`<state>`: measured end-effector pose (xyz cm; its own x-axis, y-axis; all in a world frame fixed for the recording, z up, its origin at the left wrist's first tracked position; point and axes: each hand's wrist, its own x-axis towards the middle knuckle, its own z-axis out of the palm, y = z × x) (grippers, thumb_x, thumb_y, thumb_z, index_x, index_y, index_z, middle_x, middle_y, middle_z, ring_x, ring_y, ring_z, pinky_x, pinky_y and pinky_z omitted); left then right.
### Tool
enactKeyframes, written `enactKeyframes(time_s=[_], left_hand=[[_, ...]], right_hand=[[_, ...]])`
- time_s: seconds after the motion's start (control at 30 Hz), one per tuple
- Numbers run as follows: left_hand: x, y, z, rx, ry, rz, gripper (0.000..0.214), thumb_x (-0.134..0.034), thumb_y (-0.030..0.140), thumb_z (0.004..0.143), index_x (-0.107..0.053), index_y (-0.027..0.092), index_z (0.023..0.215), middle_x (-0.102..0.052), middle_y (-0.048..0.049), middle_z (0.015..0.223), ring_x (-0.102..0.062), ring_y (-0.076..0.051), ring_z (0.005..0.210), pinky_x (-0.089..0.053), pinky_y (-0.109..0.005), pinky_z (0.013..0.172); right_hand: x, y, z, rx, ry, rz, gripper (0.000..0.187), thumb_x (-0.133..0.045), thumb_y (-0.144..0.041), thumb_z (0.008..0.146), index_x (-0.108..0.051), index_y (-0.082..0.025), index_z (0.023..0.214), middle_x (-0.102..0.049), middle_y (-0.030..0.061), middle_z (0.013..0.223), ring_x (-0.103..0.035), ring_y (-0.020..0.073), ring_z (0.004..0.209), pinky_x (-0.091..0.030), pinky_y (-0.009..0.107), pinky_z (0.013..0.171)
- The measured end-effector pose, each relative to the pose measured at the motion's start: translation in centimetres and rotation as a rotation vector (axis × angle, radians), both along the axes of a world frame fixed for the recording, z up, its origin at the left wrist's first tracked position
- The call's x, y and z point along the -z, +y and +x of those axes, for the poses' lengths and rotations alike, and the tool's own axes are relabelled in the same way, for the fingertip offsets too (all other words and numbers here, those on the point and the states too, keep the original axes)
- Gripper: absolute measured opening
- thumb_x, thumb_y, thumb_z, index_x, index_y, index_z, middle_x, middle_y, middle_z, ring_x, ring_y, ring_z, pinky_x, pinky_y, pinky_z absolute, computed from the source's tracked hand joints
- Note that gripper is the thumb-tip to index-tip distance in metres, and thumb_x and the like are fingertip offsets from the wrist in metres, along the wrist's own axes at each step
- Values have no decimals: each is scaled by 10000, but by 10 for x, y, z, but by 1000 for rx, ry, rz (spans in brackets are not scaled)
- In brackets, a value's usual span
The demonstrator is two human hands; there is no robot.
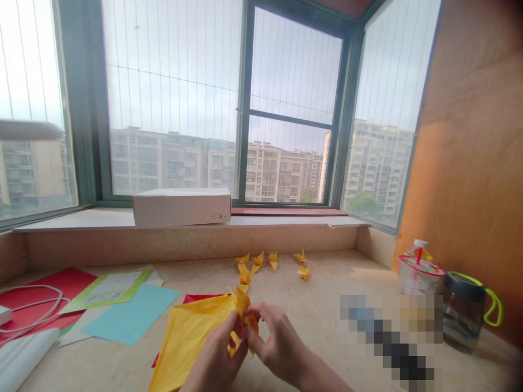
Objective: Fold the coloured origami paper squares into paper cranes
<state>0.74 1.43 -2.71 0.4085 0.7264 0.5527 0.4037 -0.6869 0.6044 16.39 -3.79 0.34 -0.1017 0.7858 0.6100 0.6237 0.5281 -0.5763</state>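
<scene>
Between the fingers of both hands is a small folded yellow paper crane (pixel 242 300), held upright and partly covered by my fingertips. My left hand (pixel 223 348) pinches it from the left and below. From the right, my right hand (pixel 273 332) grips it with thumb and forefinger. Under and beside my left hand lies a large yellow paper sheet (pixel 192 326), with red paper (pixel 196 298) peeking out behind it. Beyond my hands stand several finished yellow paper cranes (pixel 258 262), small and pointed; one of them (pixel 244 276) is just behind the piece I hold.
To the left lie blue paper (pixel 134 313), a green-bordered sheet (pixel 110 288), red paper (pixel 77 283) and a white cable (pixel 44 288). At right stand a lidded cup with a straw (pixel 417 277) and a dark bottle (pixel 461 316). A white box (pixel 182 209) rests on the windowsill.
</scene>
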Motion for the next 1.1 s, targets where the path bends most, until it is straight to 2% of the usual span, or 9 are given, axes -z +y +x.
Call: enactKeyframes(time_s=[0.4, 0.57, 0.77, 0.97, 1.1], left_hand=[[-3, 3, -5, -58, 45, 75, 71, -579, 283, 811, -606, 217, 804, -719, 1, 749, -664, -157, 626, -538, -247, 613], [-3, 7, -9, -62, 40, 151, 153, -605, 356, 839, -603, 219, 770, -716, 12, 737, -665, -150, 622, -535, -230, 608], [-6, 5, -7, -82, 77, 108, 125, -576, 338, 876, -624, 225, 850, -742, -3, 826, -692, -163, 708, -540, -238, 664], [-5, -2, -6, -124, 88, 47, 161, -523, 329, 895, -621, 218, 832, -735, -30, 835, -690, -187, 737, -532, -265, 702], [-14, -4, -5, -173, 75, -31, 184, -513, 326, 891, -623, 207, 804, -722, -33, 800, -679, -199, 732, -517, -280, 707]], right_hand=[[-1, 1, -2, 5, -1, -28, 214, -608, -152, 839, -610, -232, 1037, -712, 3, 942, -654, 180, 863, -455, 270, 799], [0, 2, -3, 29, 25, -35, 219, -595, -131, 842, -615, -228, 1037, -720, 16, 935, -667, 188, 854, -467, 278, 806], [3, 5, -3, -31, 88, -37, 180, -565, -153, 880, -611, -211, 1044, -732, 34, 919, -687, 187, 819, -493, 275, 794], [8, 8, -4, -73, 99, -68, 138, -540, -173, 901, -614, -201, 1015, -733, 45, 936, -685, 182, 836, -496, 261, 781], [14, 11, -4, -53, 71, -54, 127, -536, -206, 908, -635, -190, 987, -726, 58, 935, -681, 186, 854, -493, 259, 777]])
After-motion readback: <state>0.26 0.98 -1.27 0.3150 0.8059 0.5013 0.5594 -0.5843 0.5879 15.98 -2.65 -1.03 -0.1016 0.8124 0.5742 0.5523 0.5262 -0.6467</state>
